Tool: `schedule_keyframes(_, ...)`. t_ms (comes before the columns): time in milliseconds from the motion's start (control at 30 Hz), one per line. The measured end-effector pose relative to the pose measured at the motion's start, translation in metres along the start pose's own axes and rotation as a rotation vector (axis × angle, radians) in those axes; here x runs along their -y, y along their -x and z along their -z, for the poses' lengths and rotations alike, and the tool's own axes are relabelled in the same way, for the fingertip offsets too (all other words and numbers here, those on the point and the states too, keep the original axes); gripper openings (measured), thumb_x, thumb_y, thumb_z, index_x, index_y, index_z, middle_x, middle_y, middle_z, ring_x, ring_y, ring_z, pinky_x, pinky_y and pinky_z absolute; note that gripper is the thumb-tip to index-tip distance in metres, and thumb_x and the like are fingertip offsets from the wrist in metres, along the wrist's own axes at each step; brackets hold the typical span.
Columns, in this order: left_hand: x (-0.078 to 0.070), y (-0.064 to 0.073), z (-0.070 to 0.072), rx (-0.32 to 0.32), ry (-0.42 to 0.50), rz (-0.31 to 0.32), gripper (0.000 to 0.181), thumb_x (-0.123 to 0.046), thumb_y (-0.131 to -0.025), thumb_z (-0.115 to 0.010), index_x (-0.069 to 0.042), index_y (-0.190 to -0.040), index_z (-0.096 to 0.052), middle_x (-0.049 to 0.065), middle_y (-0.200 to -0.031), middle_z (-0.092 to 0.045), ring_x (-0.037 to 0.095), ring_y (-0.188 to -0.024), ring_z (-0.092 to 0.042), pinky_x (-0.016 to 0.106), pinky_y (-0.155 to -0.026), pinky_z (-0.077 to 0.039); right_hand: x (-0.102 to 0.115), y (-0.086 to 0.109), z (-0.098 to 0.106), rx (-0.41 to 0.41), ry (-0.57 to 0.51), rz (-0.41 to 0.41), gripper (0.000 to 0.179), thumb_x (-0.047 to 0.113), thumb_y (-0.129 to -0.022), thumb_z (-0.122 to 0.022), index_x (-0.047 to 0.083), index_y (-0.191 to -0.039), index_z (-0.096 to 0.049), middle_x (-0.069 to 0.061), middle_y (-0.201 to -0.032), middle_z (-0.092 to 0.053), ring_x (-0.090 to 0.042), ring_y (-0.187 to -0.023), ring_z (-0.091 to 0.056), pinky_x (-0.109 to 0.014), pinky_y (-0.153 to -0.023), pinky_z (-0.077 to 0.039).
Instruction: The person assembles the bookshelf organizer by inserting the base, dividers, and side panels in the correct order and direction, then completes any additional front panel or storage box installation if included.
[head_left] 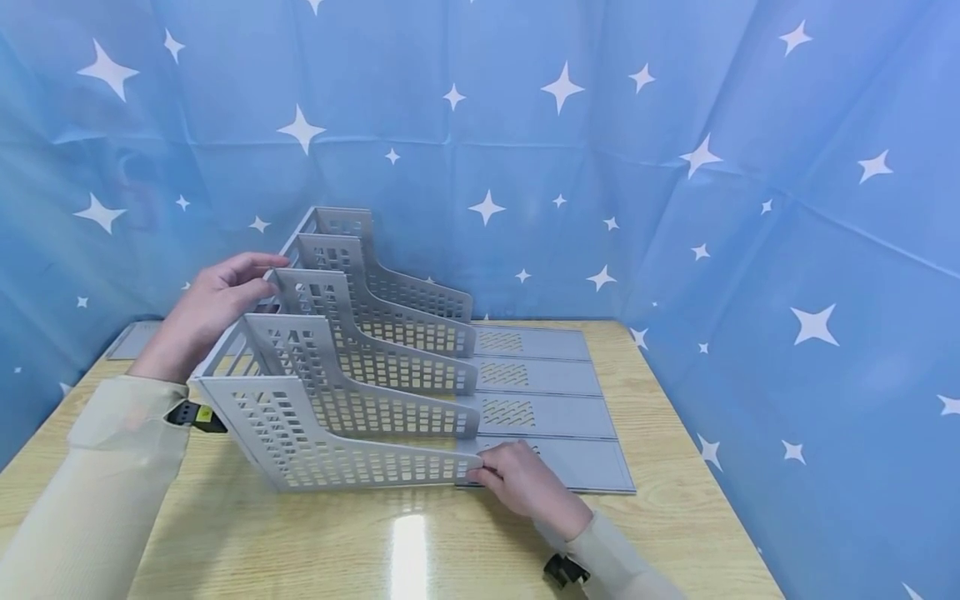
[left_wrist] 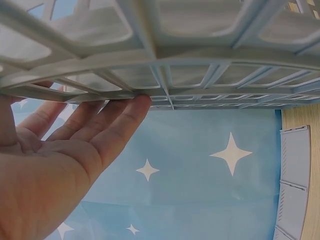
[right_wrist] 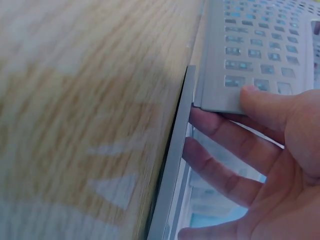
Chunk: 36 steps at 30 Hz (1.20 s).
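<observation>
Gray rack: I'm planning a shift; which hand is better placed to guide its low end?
Probably the right hand, pinching the nearest low end; the left hand touches the tall back.

Left hand and right hand are bare; left sleeve and right sleeve are long, loose and pale cream, creased at their ends. A black, block-shaped left wrist unit bears a yellow-green label; the right wrist unit is compact and black
</observation>
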<state>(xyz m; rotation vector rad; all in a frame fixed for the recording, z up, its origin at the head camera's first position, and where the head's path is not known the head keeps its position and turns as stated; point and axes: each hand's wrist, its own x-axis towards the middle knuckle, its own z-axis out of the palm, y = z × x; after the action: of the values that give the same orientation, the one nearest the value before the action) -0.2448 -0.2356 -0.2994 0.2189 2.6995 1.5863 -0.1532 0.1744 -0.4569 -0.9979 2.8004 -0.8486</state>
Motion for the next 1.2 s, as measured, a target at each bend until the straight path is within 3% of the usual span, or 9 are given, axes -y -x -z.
schedule_keyframes(100, 0.0, -0.001, -0.001, -0.004, -0.001, -0.011, 0.05, -0.028, -0.108, -0.049, -0.014, -0.156, -0.044, 0.015, -0.151, -0.049, 0.027, -0.125, -0.05, 0.061, -0.112, -0.032, 0.0, 0.001, 0.001, -0.001, -0.008, -0.005, 0.047, 0.018, -0.1, -0.069, 0.016, -0.06, -0.044, 0.014, -0.053, -0.036, 0.002, -0.049, -0.027, -0.024, -0.061, -0.044)
schedule_keyframes(167, 0.0, -0.001, 0.0, -0.001, 0.002, -0.007, 0.051, -0.029, -0.108, -0.051, -0.014, -0.156, -0.044, 0.014, -0.151, -0.049, 0.026, -0.125, -0.05, 0.062, -0.114, -0.031, 0.0, 0.001, 0.002, -0.005, 0.01, 0.005, 0.044, 0.018, -0.1, -0.069, 0.015, -0.061, -0.05, 0.013, -0.055, -0.048, 0.004, -0.05, -0.031, -0.041, -0.076, -0.056)
schedule_keyframes(300, -0.002, 0.001, 0.001, 0.009, 0.005, 0.013, 0.052, -0.031, -0.107, -0.052, -0.015, -0.157, -0.042, 0.012, -0.154, -0.046, 0.029, -0.13, -0.047, 0.063, -0.116, -0.027, 0.0, 0.0, 0.0, -0.007, 0.046, 0.019, 0.035, 0.017, -0.1, -0.069, 0.014, -0.066, -0.062, 0.009, -0.065, -0.063, 0.004, -0.055, -0.038, -0.066, -0.09, -0.052)
schedule_keyframes(333, -0.002, 0.001, 0.001, 0.01, 0.003, 0.015, 0.053, -0.032, -0.107, -0.052, -0.015, -0.157, -0.042, 0.013, -0.155, -0.046, 0.03, -0.131, -0.046, 0.064, -0.117, -0.027, -0.001, 0.0, 0.0, -0.005, 0.049, 0.018, 0.031, 0.016, -0.1, -0.069, 0.013, -0.069, -0.066, 0.008, -0.068, -0.066, 0.005, -0.057, -0.041, -0.066, -0.09, -0.052)
schedule_keyframes(467, -0.002, 0.0, -0.001, -0.005, 0.002, -0.011, 0.052, -0.025, -0.108, -0.049, -0.009, -0.156, -0.041, 0.018, -0.159, -0.042, 0.037, -0.137, -0.043, 0.063, -0.116, -0.029, -0.002, 0.002, 0.001, 0.012, 0.064, 0.04, 0.024, 0.016, -0.099, -0.069, 0.013, -0.076, -0.072, 0.01, -0.068, -0.063, 0.003, -0.062, -0.047, -0.037, -0.078, -0.057)
schedule_keyframes(567, -0.002, 0.001, -0.004, -0.026, -0.017, -0.035, 0.05, -0.02, -0.108, -0.047, -0.005, -0.155, -0.042, 0.023, -0.157, -0.042, 0.042, -0.139, -0.042, 0.062, -0.114, -0.032, -0.003, 0.007, 0.004, 0.03, 0.057, 0.047, 0.024, 0.017, -0.1, -0.069, 0.012, -0.077, -0.071, 0.01, -0.067, -0.059, 0.001, -0.063, -0.048, -0.022, -0.063, -0.046)
schedule_keyframes(800, -0.005, 0.005, -0.007, -0.047, -0.081, -0.041, 0.048, -0.021, -0.107, -0.048, -0.008, -0.153, -0.046, 0.022, -0.154, -0.046, 0.042, -0.136, -0.046, 0.057, -0.109, -0.036, -0.007, 0.013, 0.004, 0.008, 0.056, 0.07, 0.017, 0.011, -0.097, -0.071, 0.011, -0.081, -0.074, 0.006, -0.074, -0.061, -0.002, -0.069, -0.05, -0.02, -0.061, -0.046)
schedule_keyframes(1000, -0.003, 0.008, -0.006, -0.055, -0.098, -0.066, 0.047, -0.021, -0.107, -0.047, -0.006, -0.151, -0.047, 0.025, -0.151, -0.048, 0.045, -0.133, -0.048, 0.062, -0.105, -0.037, -0.016, 0.006, 0.019, 0.118, -0.042, 0.004, 0.013, -0.002, -0.092, -0.07, 0.01, -0.089, -0.076, 0.005, -0.086, -0.069, -0.004, -0.078, -0.058, -0.023, -0.07, -0.052)
schedule_keyframes(1200, -0.002, 0.008, -0.007, -0.066, -0.083, -0.079, 0.047, -0.022, -0.107, -0.047, -0.006, -0.15, -0.048, 0.025, -0.15, -0.049, 0.046, -0.132, -0.048, 0.064, -0.106, -0.036, -0.029, -0.022, 0.031, -0.025, 0.03, -0.069, 0.01, 0.006, -0.094, -0.073, 0.004, -0.104, -0.073, -0.006, -0.099, -0.072, -0.022, -0.09, -0.068, -0.039, -0.08, -0.058)
